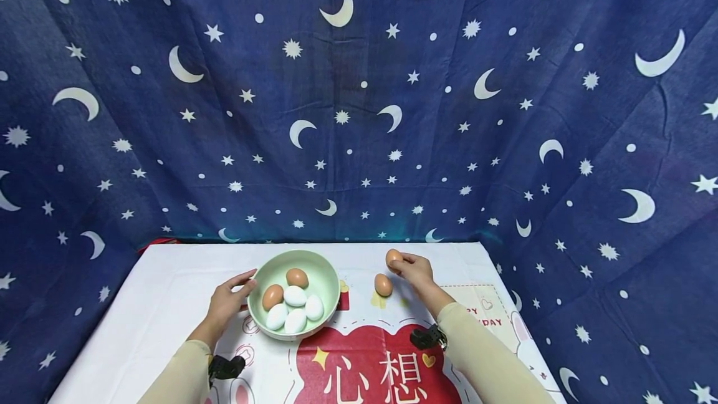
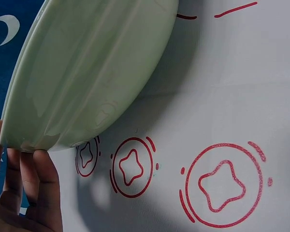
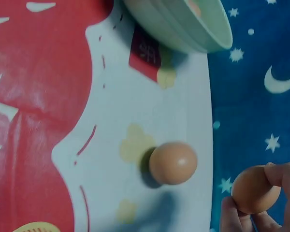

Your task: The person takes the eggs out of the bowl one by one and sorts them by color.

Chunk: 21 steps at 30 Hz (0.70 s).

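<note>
A pale green bowl (image 1: 331, 273) holds several white eggs (image 1: 295, 321) and two brown eggs (image 1: 297, 277). My left hand (image 1: 227, 298) grips the bowl's left rim, with the thumb at the edge and the fingers against the outer wall, as the left wrist view shows. To the right, my right hand (image 1: 414, 269) pinches a brown egg (image 3: 255, 189) between thumb and fingers. Another brown egg (image 1: 384, 285) lies on the table just in front of that hand, untouched.
A white tablecloth (image 1: 185, 273) with a red printed patch (image 1: 348, 360) and cartoon figures covers the table. Blue curtains (image 1: 359, 111) with moons and stars hang behind the table and along both sides. A dark wrist camera (image 1: 426, 336) sits on the right wrist.
</note>
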{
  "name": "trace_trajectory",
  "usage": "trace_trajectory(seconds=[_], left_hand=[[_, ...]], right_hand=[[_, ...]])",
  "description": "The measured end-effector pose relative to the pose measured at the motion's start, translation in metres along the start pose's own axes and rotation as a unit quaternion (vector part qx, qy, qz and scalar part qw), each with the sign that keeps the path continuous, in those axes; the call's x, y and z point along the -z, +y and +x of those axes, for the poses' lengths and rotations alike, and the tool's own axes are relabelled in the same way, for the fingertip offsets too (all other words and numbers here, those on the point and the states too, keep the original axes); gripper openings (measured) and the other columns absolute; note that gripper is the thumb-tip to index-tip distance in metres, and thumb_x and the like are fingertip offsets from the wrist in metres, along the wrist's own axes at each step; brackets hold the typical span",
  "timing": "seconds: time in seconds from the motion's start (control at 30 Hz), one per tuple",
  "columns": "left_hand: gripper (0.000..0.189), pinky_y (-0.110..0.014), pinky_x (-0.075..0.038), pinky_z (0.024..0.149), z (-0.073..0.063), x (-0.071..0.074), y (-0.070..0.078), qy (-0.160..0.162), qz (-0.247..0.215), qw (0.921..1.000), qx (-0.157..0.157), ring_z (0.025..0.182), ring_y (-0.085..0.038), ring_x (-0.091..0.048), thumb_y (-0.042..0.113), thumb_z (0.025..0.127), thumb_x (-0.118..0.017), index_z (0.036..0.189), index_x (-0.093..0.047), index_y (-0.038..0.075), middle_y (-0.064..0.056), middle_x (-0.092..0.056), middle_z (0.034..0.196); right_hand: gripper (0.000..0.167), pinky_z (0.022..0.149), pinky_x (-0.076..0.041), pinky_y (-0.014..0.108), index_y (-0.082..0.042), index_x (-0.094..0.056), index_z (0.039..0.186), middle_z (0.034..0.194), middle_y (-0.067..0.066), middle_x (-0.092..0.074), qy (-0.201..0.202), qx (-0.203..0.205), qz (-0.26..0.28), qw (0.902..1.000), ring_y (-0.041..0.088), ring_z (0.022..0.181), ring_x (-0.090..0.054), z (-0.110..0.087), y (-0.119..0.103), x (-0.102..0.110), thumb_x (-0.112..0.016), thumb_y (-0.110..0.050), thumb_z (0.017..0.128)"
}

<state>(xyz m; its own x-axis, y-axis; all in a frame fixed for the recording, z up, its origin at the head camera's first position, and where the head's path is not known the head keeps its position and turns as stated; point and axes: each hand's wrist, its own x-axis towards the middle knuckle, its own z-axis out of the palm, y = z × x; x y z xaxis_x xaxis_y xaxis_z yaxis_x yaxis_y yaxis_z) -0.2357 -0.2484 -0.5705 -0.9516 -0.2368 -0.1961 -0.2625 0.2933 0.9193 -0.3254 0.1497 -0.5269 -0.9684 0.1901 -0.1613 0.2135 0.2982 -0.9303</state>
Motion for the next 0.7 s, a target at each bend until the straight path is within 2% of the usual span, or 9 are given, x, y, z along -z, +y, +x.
trace_trajectory(seconds=[0.23, 0.4, 0.7], left_hand=[[0.047, -0.023, -0.061, 0.070, 0.002, 0.000, -0.002, 0.006, -0.003, 1.0000, 0.003, 0.100, -0.020, -0.063, 0.025, 0.100, -0.060, 0.142, -0.052, 0.006, -0.025, -0.050, 0.134], [0.047, -0.023, -0.060, 0.070, 0.004, -0.001, -0.004, 0.009, -0.002, 0.9999, 0.006, 0.100, -0.018, -0.062, 0.026, 0.100, -0.060, 0.142, -0.052, 0.007, -0.024, -0.051, 0.135], [0.047, -0.022, -0.060, 0.070, 0.002, -0.001, -0.001, 0.013, 0.000, 0.9998, 0.016, 0.102, -0.021, -0.062, 0.027, 0.100, -0.059, 0.143, -0.052, 0.008, -0.023, -0.050, 0.135]], right_hand=[[0.041, 0.067, -0.054, 0.022, 0.007, -0.068, 0.116, 0.107, 0.020, -0.070, 0.033, -0.021, -0.022, 0.9990, 0.008, 0.072, -0.060, 0.010, 0.018, 0.013, -0.074, -0.012, 0.081], [0.042, 0.064, -0.053, 0.019, 0.008, -0.067, 0.116, 0.108, 0.022, -0.069, 0.043, -0.033, -0.027, 0.9981, 0.007, 0.069, -0.060, 0.013, 0.029, 0.018, -0.074, -0.014, 0.081], [0.043, 0.076, -0.058, 0.028, 0.009, -0.066, 0.119, 0.111, 0.024, -0.068, 0.038, -0.040, -0.016, 0.9984, 0.011, 0.078, -0.063, 0.012, 0.044, 0.015, -0.075, -0.017, 0.085]])
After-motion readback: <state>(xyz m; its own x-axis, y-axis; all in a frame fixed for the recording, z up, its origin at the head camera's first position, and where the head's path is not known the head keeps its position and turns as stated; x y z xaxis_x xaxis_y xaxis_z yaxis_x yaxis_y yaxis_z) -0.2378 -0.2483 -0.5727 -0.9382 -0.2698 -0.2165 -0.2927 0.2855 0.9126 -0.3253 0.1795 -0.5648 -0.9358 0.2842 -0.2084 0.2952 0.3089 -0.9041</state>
